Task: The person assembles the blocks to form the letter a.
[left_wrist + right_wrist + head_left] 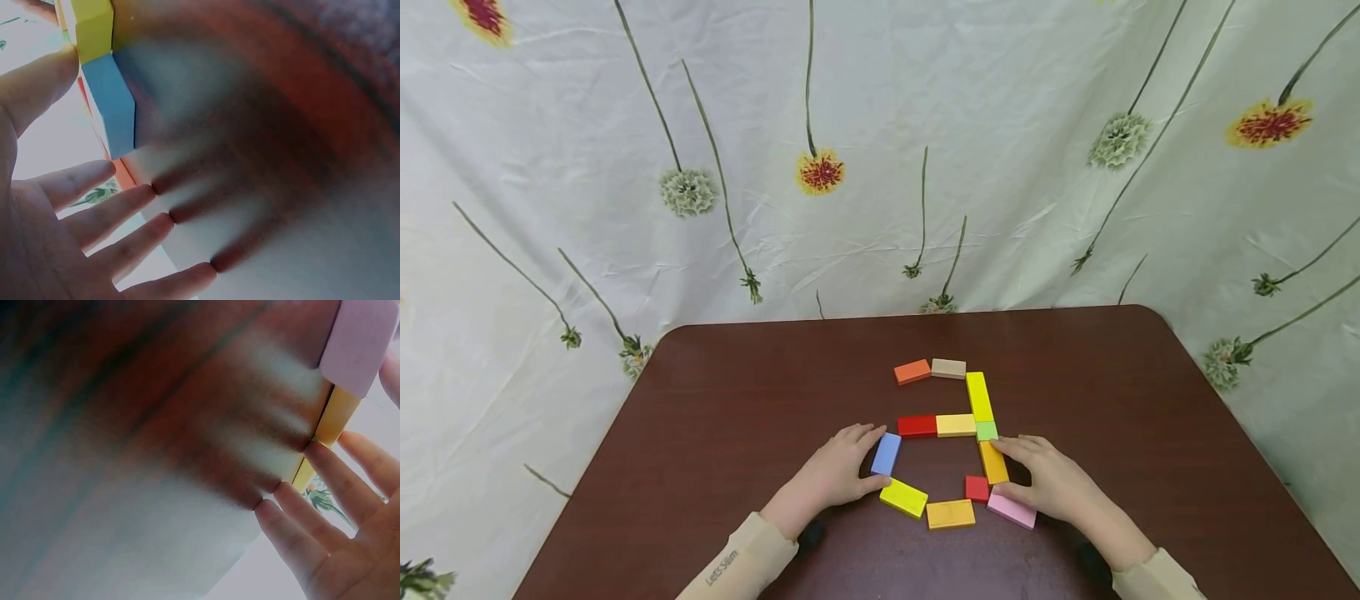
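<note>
On the tabletop, flat wooden blocks form an outline. My left hand [842,467] lies at its left side with fingers spread. Its index fingertip is at the far end of the blue block [886,454], and its thumb is by the corner where the blue block meets a yellow block [904,497]. To the right, my right hand [1045,477] spreads its fingers beside an orange block [994,462]. The index fingertip reaches the joint with the small green block [987,431]; the thumb rests at the pink block [1012,510]. In both wrist views several fingertips touch the table.
A small red block [977,489] sits inside the corner, near another orange block [951,514]. Farther back lie a long red block [917,427], a pale yellow one [956,426], a bright yellow one [979,396], a beige one [949,368] and an orange-red one [912,372]. Behind the table [760,375] hangs a flowered cloth [880,100].
</note>
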Action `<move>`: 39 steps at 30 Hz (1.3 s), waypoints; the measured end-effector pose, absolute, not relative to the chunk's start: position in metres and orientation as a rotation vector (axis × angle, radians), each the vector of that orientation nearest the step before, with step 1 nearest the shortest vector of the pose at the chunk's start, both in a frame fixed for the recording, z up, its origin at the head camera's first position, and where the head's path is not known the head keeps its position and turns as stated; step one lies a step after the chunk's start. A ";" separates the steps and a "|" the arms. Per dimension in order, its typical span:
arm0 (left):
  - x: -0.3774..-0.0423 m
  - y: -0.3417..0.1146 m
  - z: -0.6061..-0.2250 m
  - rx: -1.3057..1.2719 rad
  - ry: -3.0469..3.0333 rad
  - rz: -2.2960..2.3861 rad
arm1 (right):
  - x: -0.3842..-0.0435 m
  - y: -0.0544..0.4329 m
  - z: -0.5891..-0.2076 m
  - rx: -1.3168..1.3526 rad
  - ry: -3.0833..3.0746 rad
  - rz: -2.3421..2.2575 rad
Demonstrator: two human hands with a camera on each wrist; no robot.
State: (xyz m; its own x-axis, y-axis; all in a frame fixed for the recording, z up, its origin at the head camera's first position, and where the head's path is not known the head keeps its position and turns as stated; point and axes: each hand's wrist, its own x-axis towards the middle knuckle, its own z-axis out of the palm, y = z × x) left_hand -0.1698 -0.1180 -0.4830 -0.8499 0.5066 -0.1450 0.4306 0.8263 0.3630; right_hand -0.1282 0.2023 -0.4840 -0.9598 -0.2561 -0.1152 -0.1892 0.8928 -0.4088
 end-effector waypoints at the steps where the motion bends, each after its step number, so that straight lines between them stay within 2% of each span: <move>1: -0.169 -0.118 -0.483 0.718 2.773 0.470 | -0.128 0.202 -0.484 -0.343 2.894 -0.601; 39: -0.169 -0.122 -0.487 0.696 2.755 0.540 | -0.127 0.205 -0.488 -0.349 2.828 -0.719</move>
